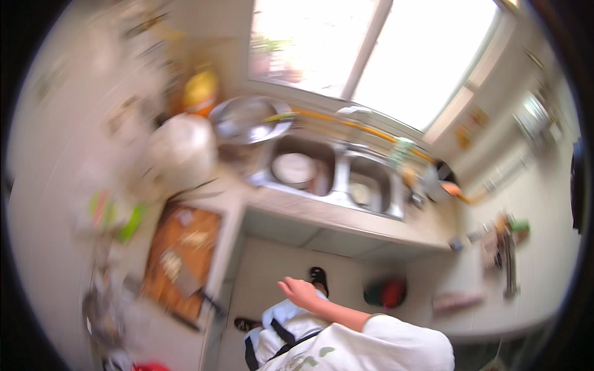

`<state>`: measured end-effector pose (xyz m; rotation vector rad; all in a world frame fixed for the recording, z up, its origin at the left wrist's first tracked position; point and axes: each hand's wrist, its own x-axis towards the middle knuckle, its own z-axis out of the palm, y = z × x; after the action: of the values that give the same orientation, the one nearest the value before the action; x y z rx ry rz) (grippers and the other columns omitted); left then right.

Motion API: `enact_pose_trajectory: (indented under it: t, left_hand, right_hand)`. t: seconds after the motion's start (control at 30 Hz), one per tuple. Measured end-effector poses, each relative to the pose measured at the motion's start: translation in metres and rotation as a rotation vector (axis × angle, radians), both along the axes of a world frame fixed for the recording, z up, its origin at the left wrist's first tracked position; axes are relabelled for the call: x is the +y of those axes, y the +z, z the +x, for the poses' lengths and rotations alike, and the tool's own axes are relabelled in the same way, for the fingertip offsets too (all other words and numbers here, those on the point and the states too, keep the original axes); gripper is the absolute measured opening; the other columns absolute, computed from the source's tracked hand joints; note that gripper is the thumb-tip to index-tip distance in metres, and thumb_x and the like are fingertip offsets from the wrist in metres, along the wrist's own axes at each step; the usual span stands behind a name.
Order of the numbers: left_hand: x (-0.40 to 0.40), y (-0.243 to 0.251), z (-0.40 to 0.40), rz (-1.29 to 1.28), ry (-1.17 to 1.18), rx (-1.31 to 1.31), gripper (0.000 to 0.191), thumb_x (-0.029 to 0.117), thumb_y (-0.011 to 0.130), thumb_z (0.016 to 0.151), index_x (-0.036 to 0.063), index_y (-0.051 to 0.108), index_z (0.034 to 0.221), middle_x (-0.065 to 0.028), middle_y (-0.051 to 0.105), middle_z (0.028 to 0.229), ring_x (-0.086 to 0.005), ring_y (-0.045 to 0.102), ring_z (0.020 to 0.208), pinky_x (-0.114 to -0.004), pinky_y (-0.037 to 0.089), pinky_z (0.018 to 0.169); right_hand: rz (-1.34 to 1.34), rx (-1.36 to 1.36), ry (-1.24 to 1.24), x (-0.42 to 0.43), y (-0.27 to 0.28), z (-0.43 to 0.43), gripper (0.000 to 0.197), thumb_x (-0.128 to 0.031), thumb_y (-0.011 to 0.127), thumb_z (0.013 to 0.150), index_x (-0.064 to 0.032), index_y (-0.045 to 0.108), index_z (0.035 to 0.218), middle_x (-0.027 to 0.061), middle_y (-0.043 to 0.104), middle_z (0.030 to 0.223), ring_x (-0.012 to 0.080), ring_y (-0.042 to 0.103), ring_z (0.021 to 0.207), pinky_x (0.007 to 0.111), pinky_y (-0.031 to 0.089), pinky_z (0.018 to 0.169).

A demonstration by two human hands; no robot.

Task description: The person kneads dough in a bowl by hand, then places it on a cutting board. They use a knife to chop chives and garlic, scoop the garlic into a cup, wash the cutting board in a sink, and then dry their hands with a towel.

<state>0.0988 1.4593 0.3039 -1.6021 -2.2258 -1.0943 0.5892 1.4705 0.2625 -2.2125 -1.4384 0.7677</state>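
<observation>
My right hand (297,292) hangs over the floor in front of my body, with nothing seen in it and its fingers slightly apart. My left hand is out of view. To the left, a wooden cutting board (185,250) lies on the counter. A cleaver (185,281) rests on the board with its dark handle past the edge, beside chopped pale food (171,265). More pale pieces (196,239) lie higher on the board. A second dark handle (185,321) shows at the board's lower edge. The picture is blurred by motion.
A double steel sink (341,178) under the window holds a pale round bowl (293,168). A metal basin (253,120) and a white bag (185,148) stand left of it. A dark green and red bin or bucket (386,293) sits on the floor at right.
</observation>
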Motion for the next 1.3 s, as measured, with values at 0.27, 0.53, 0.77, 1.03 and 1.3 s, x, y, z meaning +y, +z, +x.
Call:
enact_pose_trajectory:
  t: [0.27,0.53,0.77,1.03,1.3]
  left_hand:
    - [0.108,0.056,0.31,0.179,-0.536,0.019,0.046,-0.003,0.055,0.076,-0.0003,0.044,0.121,-0.0192,0.051,0.101,-0.0295,0.052,0.082,-0.039,0.045,0.071]
    - [0.109,0.032,0.605,-0.393,-1.063,-0.09,0.067,-0.014,0.04,0.063,0.0063,0.041,0.126,-0.011,0.047,0.103,-0.0194,0.047,0.081,-0.026,0.039,0.064]
    - [0.074,0.031,0.649,-0.67,-1.065,-0.13,0.07,-0.015,0.036,0.062,0.0075,0.038,0.128,-0.0131,0.042,0.108,-0.0256,0.047,0.097,-0.026,0.04,0.064]
    - [0.072,0.041,0.572,-0.397,-0.809,-0.219,0.064,-0.009,0.047,0.064,0.0064,0.041,0.126,-0.0098,0.048,0.101,-0.0181,0.045,0.067,-0.029,0.041,0.067]
    - [0.056,0.069,0.467,-0.236,-0.895,-0.343,0.093,0.018,0.078,0.058,0.0028,0.025,0.134,-0.0147,0.045,0.121,-0.0296,0.044,0.109,-0.038,0.035,0.093]
  right_hand:
    - [0.353,-0.222,-0.885,-0.114,0.014,0.284,0.02,-0.023,0.049,0.084,-0.006,0.054,0.075,0.0169,0.058,0.067,0.0359,0.057,0.062,0.045,0.044,0.055]
    - [0.272,-0.457,-1.068,-0.169,-0.027,0.576,0.028,-0.012,0.062,0.075,-0.0125,0.056,0.102,0.0118,0.048,0.097,0.0295,0.056,0.081,0.039,0.046,0.067]
    - [0.138,-0.468,-0.843,-0.173,-0.041,0.661,0.014,-0.016,0.065,0.073,-0.0133,0.064,0.087,0.0094,0.05,0.089,0.0279,0.056,0.079,0.038,0.045,0.064]
    - [0.73,-0.66,-0.126,-0.084,0.085,0.495,0.022,-0.001,0.061,0.069,-0.0062,0.064,0.09,0.0047,0.05,0.065,0.0203,0.052,0.058,0.032,0.042,0.049]
    - [0.875,-0.071,0.878,0.038,0.095,0.176,0.031,-0.006,0.06,0.064,-0.0056,0.063,0.096,0.0013,0.043,0.066,0.0133,0.045,0.053,0.027,0.04,0.044]
